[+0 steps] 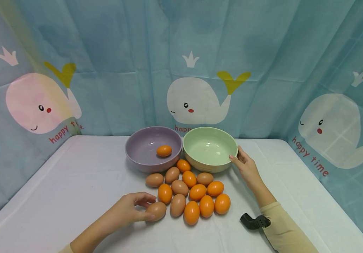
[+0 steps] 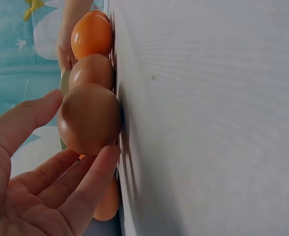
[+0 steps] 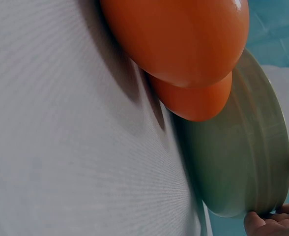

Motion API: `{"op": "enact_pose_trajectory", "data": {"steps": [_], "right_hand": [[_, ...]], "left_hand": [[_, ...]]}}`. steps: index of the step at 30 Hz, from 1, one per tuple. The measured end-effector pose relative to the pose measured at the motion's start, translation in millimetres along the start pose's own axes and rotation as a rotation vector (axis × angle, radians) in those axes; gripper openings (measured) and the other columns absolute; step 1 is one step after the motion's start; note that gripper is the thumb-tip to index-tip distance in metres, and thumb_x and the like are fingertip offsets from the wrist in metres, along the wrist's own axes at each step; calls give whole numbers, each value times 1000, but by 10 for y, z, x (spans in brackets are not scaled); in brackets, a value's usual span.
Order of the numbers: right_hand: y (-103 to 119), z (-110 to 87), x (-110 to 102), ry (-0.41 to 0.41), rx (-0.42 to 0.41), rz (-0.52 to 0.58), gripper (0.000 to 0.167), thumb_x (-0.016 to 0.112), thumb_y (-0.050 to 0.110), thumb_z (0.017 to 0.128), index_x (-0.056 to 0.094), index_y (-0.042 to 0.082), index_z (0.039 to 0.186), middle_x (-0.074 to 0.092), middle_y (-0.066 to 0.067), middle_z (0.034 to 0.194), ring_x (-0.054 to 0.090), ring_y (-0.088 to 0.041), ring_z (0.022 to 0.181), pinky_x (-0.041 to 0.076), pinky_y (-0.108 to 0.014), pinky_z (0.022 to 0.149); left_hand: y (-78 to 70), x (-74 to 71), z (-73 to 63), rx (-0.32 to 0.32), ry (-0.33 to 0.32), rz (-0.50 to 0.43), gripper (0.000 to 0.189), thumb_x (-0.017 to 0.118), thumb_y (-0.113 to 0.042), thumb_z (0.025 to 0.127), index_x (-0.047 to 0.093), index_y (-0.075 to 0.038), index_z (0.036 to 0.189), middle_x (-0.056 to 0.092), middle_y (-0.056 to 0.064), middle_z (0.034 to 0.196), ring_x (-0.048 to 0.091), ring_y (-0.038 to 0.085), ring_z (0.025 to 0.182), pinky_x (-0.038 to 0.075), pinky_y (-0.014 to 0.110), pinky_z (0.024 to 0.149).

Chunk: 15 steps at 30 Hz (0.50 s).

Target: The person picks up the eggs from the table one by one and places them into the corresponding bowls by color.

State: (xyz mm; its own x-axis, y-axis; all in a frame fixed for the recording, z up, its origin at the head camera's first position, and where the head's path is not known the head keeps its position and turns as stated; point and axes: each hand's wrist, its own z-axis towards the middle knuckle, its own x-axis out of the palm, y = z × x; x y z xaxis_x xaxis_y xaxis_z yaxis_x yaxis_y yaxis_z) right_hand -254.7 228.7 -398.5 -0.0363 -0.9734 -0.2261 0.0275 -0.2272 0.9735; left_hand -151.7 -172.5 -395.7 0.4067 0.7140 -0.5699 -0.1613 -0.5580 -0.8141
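My left hand (image 1: 134, 208) is around a brown egg (image 1: 156, 211) at the left front of a group of eggs, thumb on the near side and fingers on the far side. In the left wrist view, the thumb and fingertips meet the sides of that brown egg (image 2: 89, 119), which is on or very near the table. My right hand (image 1: 246, 168) grips the right rim of a light green bowl (image 1: 211, 149), thumb over the edge and fingers outside. The right wrist view shows fingers (image 3: 274, 223) against the outer wall of the green bowl (image 3: 243, 162).
A purple bowl (image 1: 137, 165) stands left of the green one, with one orange egg (image 1: 164, 151) inside. Several orange eggs (image 1: 191, 213) and brown eggs (image 1: 178, 205) lie before the bowls. A black curved object (image 1: 253, 222) is at the right sleeve. A blue curtain (image 1: 115, 88) hangs behind the white table (image 1: 83, 175).
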Motion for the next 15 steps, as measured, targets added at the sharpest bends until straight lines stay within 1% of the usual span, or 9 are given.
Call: {"op": "enact_pose_trajectory", "data": {"steps": [7,12,15], "right_hand": [[-5,-4,-1,-4,6,0,75,55,24,102,9,7,159,11,-8,166,13,-19,154,20,-35,124],[-4,-8,2,-4,2,-6,75,55,24,103,9,7,159,11,-9,166,13,-20,154,20,-36,123],[-4,-6,3,-4,3,-14,76,56,26,103,9,7,159,11,-8,166,13,-20,154,20,-36,123]], "left_hand": [[-4,-3,3,2,22,-2,45,84,-29,78,70,-10,116,73,4,114,67,22,104,51,28,87],[7,-7,11,2,41,-11,43,83,-28,79,70,-10,115,73,4,112,67,23,105,52,31,88],[16,-13,14,-5,50,-19,41,82,-27,80,70,-10,115,73,4,113,67,22,105,52,33,89]]}}
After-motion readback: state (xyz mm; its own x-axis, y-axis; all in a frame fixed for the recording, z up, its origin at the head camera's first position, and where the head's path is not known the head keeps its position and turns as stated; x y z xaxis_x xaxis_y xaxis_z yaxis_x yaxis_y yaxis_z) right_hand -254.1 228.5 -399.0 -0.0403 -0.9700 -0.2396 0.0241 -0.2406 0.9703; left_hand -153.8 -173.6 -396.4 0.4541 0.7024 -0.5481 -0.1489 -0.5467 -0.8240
